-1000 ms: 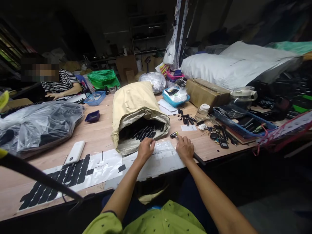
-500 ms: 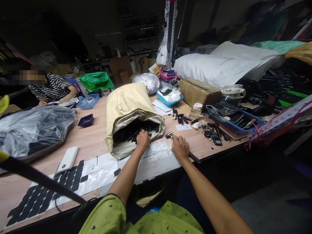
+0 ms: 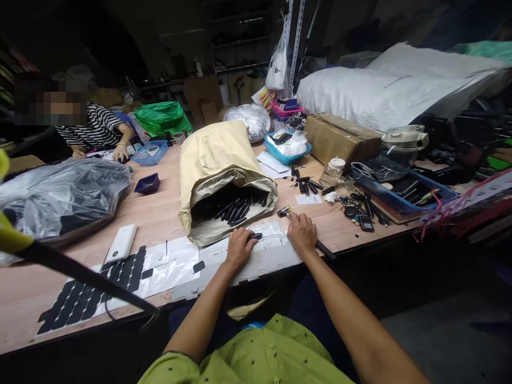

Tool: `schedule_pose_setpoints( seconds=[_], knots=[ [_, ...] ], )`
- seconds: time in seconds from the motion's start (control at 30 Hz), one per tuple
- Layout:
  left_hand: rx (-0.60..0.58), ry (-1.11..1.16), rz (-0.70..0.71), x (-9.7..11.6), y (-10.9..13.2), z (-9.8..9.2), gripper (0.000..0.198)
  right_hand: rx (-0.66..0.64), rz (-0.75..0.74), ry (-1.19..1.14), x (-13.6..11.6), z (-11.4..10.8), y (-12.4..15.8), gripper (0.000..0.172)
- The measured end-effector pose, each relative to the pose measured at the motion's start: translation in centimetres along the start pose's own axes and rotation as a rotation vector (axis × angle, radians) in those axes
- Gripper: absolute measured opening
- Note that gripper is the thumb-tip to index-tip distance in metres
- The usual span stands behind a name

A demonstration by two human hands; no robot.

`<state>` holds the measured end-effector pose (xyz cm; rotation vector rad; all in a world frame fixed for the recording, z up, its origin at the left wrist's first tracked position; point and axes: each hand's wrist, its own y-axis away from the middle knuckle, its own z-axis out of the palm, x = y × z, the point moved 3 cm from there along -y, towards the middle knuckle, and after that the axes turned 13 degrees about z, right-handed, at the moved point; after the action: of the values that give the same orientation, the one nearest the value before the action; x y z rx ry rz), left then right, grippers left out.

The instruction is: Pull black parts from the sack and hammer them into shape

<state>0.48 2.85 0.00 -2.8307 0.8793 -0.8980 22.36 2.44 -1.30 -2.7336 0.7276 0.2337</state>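
Observation:
My left hand [image 3: 239, 248] is closed on a slim black pen-like piece [image 3: 255, 236], held low over a clear plastic bag [image 3: 270, 234] near the table's front edge. Just behind it gapes the mouth of a cream sack [image 3: 218, 152], with many similar black pieces [image 3: 234, 209] inside. To the right, my right hand [image 3: 303, 233] is wrapped round a small hammer. The hammer's metal head [image 3: 284, 212] points away to the left, and its black handle [image 3: 326, 249] sticks out behind the palm.
Loose black parts [image 3: 308, 185], a lidded jar [image 3: 333, 172] and a blue tray [image 3: 400, 186] lie to the right. A white power bank [image 3: 121, 243] and black squares on a sheet [image 3: 94, 290] are at left. A co-worker in a striped top [image 3: 98, 125] sits across the table.
My left hand has drawn back from the sack's mouth towards me, bringing a black pen-like piece. My right hand keeps its grip on the hammer. The view has shifted slightly.

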Motion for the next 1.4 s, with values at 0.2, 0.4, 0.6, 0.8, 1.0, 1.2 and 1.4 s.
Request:
schedule_pose_setpoints(
  seconds=[0.2, 0.4, 0.6, 0.8, 1.0, 1.2, 1.4],
  knots=[
    [0.021, 0.108, -0.069, -0.5, -0.2, 0.5, 0.016, -0.073, -0.007, -0.094, 0.9, -0.4, -0.5, 0.031],
    [0.038, 0.157, -0.086, -0.5, -0.2, 0.6, 0.016, -0.175, -0.069, -0.445, 1.1, -1.4, 1.6, 0.037],
    [0.050, 0.182, -0.089, -0.6, -0.3, 0.7, 0.017, -0.227, -0.228, -0.616, -0.9, -3.1, 5.7, 0.035],
    [0.043, 0.192, -0.101, -0.3, -0.4, 0.7, 0.016, -0.195, -0.288, -0.536, -2.0, -4.0, 6.8, 0.038],
    [0.029, 0.185, -0.099, -0.4, -0.5, 0.9, 0.018, -0.181, -0.293, -0.451, -2.0, -3.9, 6.6, 0.037],
    [0.029, 0.189, -0.092, -0.1, -0.6, 0.8, 0.013, -0.181, -0.372, -0.471, -3.0, -4.2, 7.5, 0.036],
    [0.032, 0.217, -0.132, 0.0, -0.7, 1.0, 0.017, -0.169, -0.305, -0.408, -2.1, -2.7, 6.1, 0.037]
  ],
)
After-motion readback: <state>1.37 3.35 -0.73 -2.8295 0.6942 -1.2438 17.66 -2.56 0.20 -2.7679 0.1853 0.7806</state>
